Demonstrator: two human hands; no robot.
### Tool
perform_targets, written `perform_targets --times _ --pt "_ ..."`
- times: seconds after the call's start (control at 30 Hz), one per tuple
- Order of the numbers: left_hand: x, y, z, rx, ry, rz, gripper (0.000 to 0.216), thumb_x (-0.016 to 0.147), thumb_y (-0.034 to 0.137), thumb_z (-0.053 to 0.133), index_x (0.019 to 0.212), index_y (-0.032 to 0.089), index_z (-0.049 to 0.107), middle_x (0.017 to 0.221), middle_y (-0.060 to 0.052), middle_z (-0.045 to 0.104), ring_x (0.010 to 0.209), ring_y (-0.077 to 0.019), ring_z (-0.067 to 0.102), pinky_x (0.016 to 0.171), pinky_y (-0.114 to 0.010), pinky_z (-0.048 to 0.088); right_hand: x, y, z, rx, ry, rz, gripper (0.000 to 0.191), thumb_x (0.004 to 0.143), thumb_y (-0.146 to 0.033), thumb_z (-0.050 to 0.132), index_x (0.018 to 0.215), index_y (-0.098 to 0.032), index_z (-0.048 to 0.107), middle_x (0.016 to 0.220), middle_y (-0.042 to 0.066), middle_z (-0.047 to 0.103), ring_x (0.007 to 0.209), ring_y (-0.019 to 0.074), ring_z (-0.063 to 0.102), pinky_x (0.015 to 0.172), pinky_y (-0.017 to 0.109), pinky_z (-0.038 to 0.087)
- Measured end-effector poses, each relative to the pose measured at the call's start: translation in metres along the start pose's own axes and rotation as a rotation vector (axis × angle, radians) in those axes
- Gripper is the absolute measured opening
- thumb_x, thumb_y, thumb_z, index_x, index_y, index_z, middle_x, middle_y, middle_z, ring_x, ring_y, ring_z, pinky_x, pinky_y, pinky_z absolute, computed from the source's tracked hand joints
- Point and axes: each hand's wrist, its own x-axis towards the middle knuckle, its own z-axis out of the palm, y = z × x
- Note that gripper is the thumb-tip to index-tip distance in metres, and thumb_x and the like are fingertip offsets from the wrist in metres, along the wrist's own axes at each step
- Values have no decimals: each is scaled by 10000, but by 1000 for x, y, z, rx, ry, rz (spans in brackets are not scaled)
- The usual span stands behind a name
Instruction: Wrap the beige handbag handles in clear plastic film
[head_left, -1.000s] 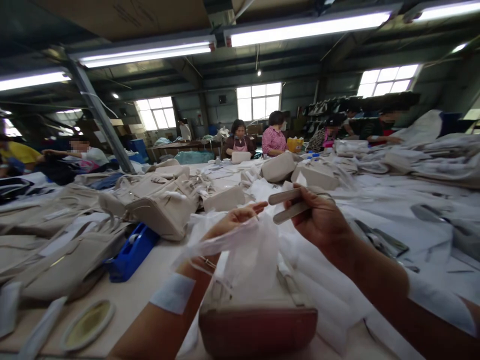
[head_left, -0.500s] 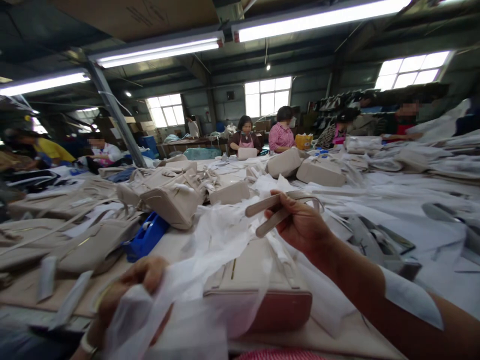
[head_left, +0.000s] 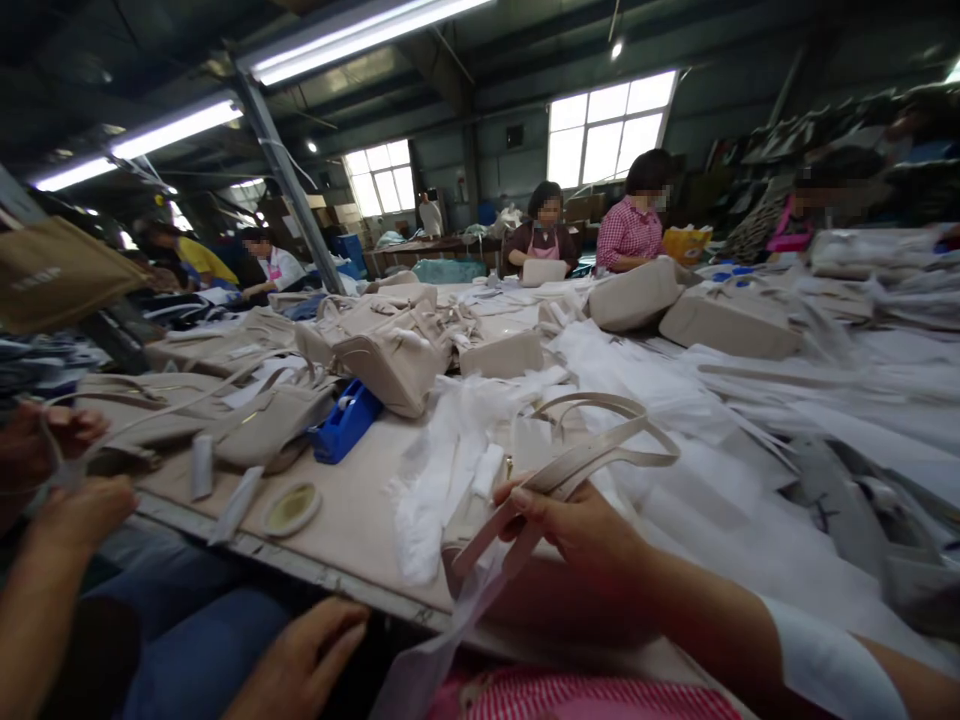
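Note:
My right hand is closed around a pair of beige bag handles. Their flat ends point down to the left, and the loops rise above my fingers. A strip of thin white tissue hangs below the handle ends, over the table edge. Under my right forearm lies a beige handbag, largely hidden by the hand and the white wrapping. Low in the view, past the table edge, my left hand is open, its fingers loosely stretched and holding nothing.
A blue tape dispenser, a tape roll and beige bags lie on the table. White sheets cover its right side. At left, a co-worker's hands hold a strap. Other people work across the table.
My left hand has let go of the white tissue and moved down near the table edge. My right hand has lowered the handles towards me. The view has turned left.

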Motion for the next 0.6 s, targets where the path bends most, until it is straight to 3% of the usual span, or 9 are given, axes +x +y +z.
perform_targets --times 0.1,0.17,0.27,0.33,0.47,0.6 --pt "23 31 15 -153 -67 88 224 843 478 636 987 348 747 1046 -36 732 1002 -253 675 918 -370 544 -7 1 -2 41 33 -30 349 761 -466 830 908 -153 781 795 87 722 763 223 669 695 322 558" --pt "48 62 36 -333 -186 184 310 851 447 650 1103 279 718 1137 -75 704 1059 -255 655 935 -360 534 -9 2 -5 114 40 -32 349 763 -458 830 938 -160 776 789 85 713 763 240 665 654 336 564" --pt "74 104 62 -505 -415 259 342 848 443 671 1093 208 713 1053 -87 721 964 -235 671 842 -317 544 -10 0 -10 200 46 -52 356 763 -449 831 951 -153 773 806 97 714 736 231 656 599 307 553" --pt "78 119 69 -509 -472 307 339 839 443 690 1053 181 720 948 -72 723 831 -198 664 737 -274 530 -8 -1 -12 227 78 -68 355 753 -443 844 935 -145 777 820 97 721 717 198 655 624 271 543" --pt "75 122 66 -388 -372 361 385 824 425 714 1114 172 720 902 -47 718 728 -154 619 640 -232 473 1 0 -14 265 167 -61 389 708 -461 879 929 -155 789 819 81 729 710 184 671 666 252 542" --pt "73 119 68 -345 -223 203 315 857 441 683 977 159 756 819 -39 732 717 -155 635 636 -226 468 7 7 -12 276 155 -58 405 718 -456 876 962 -142 796 833 81 728 705 161 659 656 218 531"
